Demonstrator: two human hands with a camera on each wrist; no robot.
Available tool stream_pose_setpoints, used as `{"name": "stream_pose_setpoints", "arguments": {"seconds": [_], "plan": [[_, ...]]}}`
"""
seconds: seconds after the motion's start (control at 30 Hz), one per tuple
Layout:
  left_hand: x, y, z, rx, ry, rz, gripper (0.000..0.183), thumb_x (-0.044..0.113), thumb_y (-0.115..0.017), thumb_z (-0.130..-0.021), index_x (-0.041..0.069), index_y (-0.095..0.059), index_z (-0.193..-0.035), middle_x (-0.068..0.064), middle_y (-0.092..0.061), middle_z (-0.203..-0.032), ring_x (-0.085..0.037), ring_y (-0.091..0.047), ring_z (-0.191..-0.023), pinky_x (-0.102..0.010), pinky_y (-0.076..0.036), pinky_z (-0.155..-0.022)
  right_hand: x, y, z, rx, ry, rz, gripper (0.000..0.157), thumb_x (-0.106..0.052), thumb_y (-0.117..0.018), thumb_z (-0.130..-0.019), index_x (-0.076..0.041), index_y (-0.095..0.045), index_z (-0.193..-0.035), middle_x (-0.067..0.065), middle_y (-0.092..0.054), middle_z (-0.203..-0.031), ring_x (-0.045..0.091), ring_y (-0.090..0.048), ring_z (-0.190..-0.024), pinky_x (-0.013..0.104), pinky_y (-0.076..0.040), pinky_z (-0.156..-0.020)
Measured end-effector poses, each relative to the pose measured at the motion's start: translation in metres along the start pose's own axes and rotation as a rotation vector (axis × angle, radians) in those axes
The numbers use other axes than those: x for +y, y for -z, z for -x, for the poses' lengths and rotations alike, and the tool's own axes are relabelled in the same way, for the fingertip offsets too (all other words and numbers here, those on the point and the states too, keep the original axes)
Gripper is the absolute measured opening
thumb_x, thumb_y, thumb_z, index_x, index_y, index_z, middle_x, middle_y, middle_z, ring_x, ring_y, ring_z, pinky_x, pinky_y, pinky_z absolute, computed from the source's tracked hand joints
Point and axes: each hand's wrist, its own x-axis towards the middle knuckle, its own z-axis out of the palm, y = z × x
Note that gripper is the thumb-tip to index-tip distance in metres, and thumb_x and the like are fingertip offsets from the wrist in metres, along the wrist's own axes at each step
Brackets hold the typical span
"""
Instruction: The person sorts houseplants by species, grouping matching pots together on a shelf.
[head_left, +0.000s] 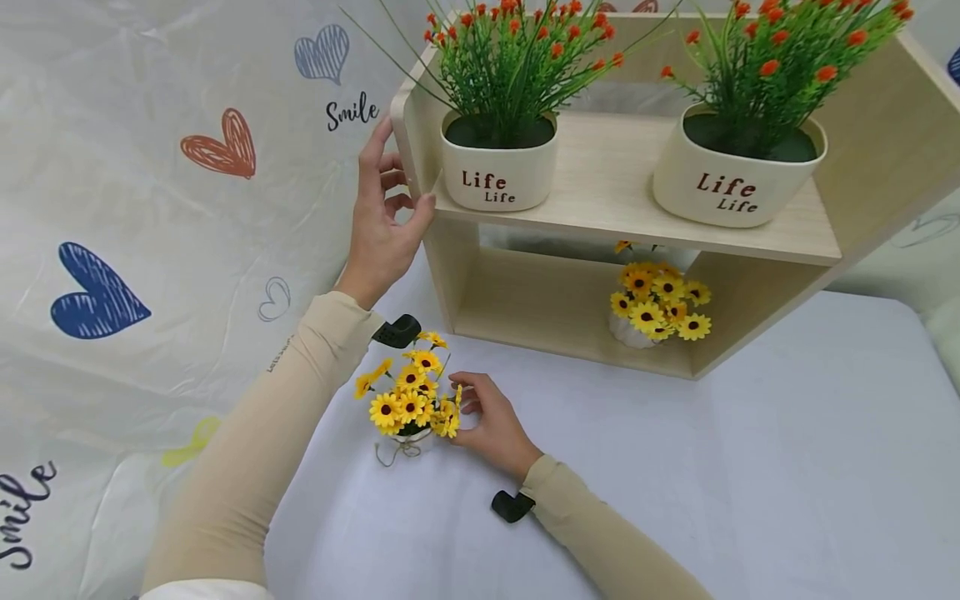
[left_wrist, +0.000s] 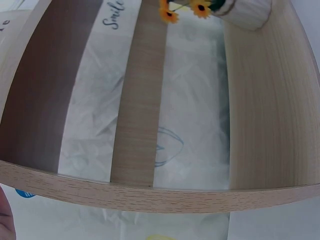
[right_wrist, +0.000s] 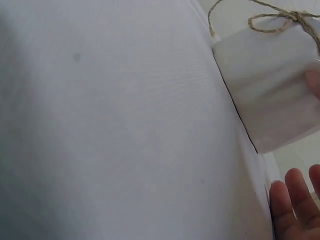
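Note:
My left hand [head_left: 382, 229] holds the left side panel of a light wooden shelf [head_left: 697, 242], fingers along its outer face and thumb at the front edge. In the left wrist view, the panel's edge [left_wrist: 165, 199] crosses below the shelf boards. Beside a small pot of yellow artificial sunflowers [head_left: 412, 408] on the table is my right hand [head_left: 495, 429]. The right wrist view shows this white pot [right_wrist: 270, 85] with a twine bow; the thumb is at its side, while the other fingers [right_wrist: 300, 200] stand apart from it, loosely bent.
On the upper shelf board stand two white "Life" planters, one left [head_left: 498, 175] and one right [head_left: 738, 179], with red-orange flowers. Another sunflower pot [head_left: 633, 333] sits at the lower right. A white cloth [head_left: 787, 467] covers the table; a printed sheet [head_left: 172, 208] hangs left.

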Motion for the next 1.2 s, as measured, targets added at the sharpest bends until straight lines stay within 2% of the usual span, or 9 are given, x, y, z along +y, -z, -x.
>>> {"name": "stream_pose_setpoints", "arguments": {"seconds": [0.2, 0.33, 0.47, 0.67, 0.87, 1.2], "plan": [[0.002, 0.0, -0.001, 0.0, -0.019, 0.018, 0.077, 0.003, -0.063, -0.097, 0.015, -0.022, -0.161, -0.016, -0.049, -0.136, -0.014, -0.055, -0.114, -0.023, -0.052, -0.093, -0.001, -0.007, -0.003, -0.066, 0.002, 0.015, 0.083, -0.028, -0.093, -0.074, -0.022, -0.05, -0.144, -0.001, -0.056, -0.141, 0.016, -0.057, -0.125, 0.035, -0.052, -0.105], [0.003, -0.002, -0.001, -0.005, -0.009, 0.029, 0.077, 0.003, -0.063, -0.097, 0.015, -0.022, -0.161, -0.016, -0.049, -0.135, -0.014, -0.055, -0.113, -0.023, -0.052, -0.094, -0.003, -0.013, -0.005, -0.082, -0.002, -0.003, 0.084, -0.034, -0.094, -0.073, -0.025, -0.05, -0.143, -0.006, -0.053, -0.143, 0.014, -0.054, -0.135, 0.04, -0.046, -0.116], [0.004, -0.002, -0.002, -0.008, 0.0, 0.026, 0.078, 0.003, -0.062, -0.096, 0.015, -0.022, -0.161, -0.016, -0.049, -0.136, -0.014, -0.055, -0.114, -0.023, -0.052, -0.095, -0.006, -0.017, -0.006, -0.075, 0.01, -0.034, 0.082, -0.033, -0.096, -0.071, -0.024, -0.052, -0.139, -0.006, -0.053, -0.14, 0.013, -0.055, -0.133, 0.041, -0.046, -0.117], [0.005, -0.002, -0.003, -0.004, 0.0, 0.026, 0.078, 0.003, -0.063, -0.096, 0.016, -0.022, -0.161, -0.015, -0.049, -0.135, -0.014, -0.055, -0.113, -0.023, -0.052, -0.094, -0.008, -0.022, -0.008, -0.084, 0.013, -0.087, 0.083, -0.029, -0.097, -0.069, -0.026, -0.051, -0.138, -0.007, -0.05, -0.141, 0.011, -0.054, -0.131, 0.037, -0.046, -0.116], [0.004, -0.001, -0.002, -0.009, -0.006, 0.024, 0.077, 0.004, -0.062, -0.097, 0.015, -0.022, -0.161, -0.016, -0.049, -0.135, -0.013, -0.055, -0.113, -0.023, -0.052, -0.093, -0.009, -0.027, -0.008, -0.08, -0.001, -0.11, 0.084, -0.028, -0.097, -0.069, -0.026, -0.047, -0.136, -0.01, -0.054, -0.14, 0.009, -0.056, -0.128, 0.034, -0.048, -0.114], [0.0, 0.001, 0.0, -0.006, 0.011, 0.011, 0.077, 0.004, -0.063, -0.097, 0.015, -0.022, -0.161, -0.016, -0.049, -0.135, -0.013, -0.055, -0.114, -0.023, -0.052, -0.094, -0.006, -0.029, -0.003, -0.037, -0.017, -0.068, 0.085, -0.03, -0.097, -0.067, -0.026, -0.048, -0.136, -0.011, -0.056, -0.136, 0.008, -0.057, -0.124, 0.034, -0.05, -0.111]]}}
